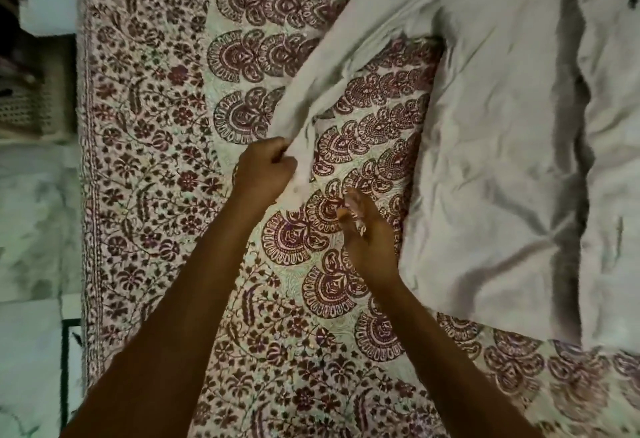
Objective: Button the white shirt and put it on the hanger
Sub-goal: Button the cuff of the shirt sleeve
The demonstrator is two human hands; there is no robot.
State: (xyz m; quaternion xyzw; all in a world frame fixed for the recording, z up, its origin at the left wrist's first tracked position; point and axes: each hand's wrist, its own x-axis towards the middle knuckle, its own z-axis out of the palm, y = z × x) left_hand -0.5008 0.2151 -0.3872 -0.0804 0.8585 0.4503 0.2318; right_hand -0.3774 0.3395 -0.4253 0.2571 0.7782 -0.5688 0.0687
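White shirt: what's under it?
The white shirt lies on the patterned bedspread, which shows around the body and beneath the sleeve gripped by the left hand. Anything beneath the body is covered. The right hand is open, holding nothing.

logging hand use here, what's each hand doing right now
left hand: closed, gripping the shirt sleeve end
right hand: open, holding nothing

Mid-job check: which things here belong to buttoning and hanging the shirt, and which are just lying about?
Job:
- crumpled white cotton shirt
- its sleeve, cuff end in the left hand grip
- right hand, open

Lying about:
- maroon floral printed bedspread
- pale woven basket
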